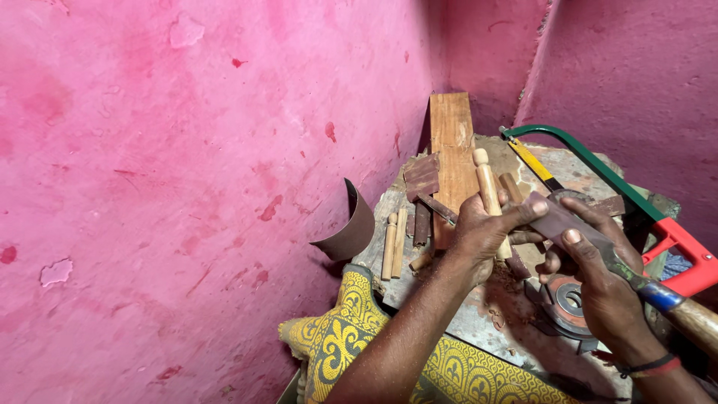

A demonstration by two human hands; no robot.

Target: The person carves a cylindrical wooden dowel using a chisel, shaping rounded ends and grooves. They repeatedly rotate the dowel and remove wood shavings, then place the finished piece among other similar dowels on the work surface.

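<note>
Gripping a smooth turned wooden peg (488, 191) with a knobbed top, the left hand (482, 232) holds it upright above the dusty surface (479, 318); the right hand (598, 280) pinches a flat file (576, 232) against it. Two similar pegs (395, 243) lie nearby (beside curled sandpaper (350, 224)), one hacksaw (621, 198) along the right edge, pink walls (187, 187) close.

A worn stone slab (479, 318) carries a wooden plank (453, 142), turned wooden pegs (395, 243) and a hacksaw (598, 172)

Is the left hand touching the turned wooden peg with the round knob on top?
Touching. In the head view, the left hand is wrapped around the lower part of the wooden peg, its fingers closed on it, with no gap visible.
</note>
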